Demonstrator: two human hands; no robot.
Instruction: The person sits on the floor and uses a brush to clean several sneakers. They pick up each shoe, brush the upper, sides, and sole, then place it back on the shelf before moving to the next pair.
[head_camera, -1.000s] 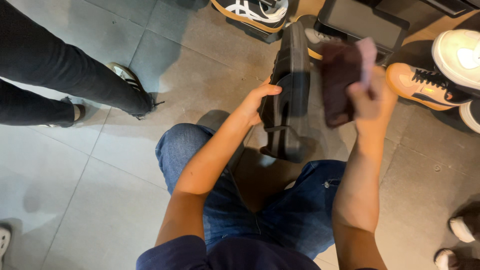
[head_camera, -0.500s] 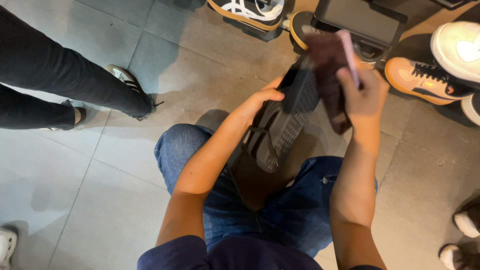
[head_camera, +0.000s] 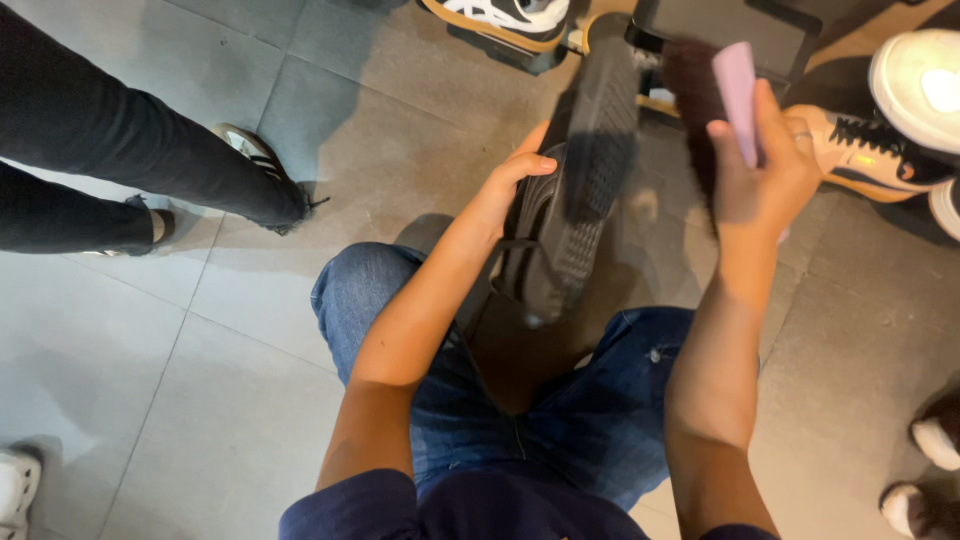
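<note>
Sitting over the grey tiled floor (head_camera: 250, 330) in blue jeans (head_camera: 590, 420), you have the black shoe (head_camera: 585, 190) raised over your knees, and it has turned since a second ago: then it stood nearly upright with its toe up, now it lies slanted, the ridged sole facing you and the toe pointing away toward the shoes ranged along the top edge. That puts the whole tread open to the brush. Your left hand (head_camera: 515, 185) is curled closed around the shoe's left side, thumb on top. Your right hand (head_camera: 765, 180) has lifted and moved right; it is closed around the brush (head_camera: 715, 95), dark bristles toward the shoe and pale lilac back toward you, now just beside the toe and, as far as the blur allows, clear of the sole. A bystander's dark-trousered leg (head_camera: 130, 150) stands at your left.
</note>
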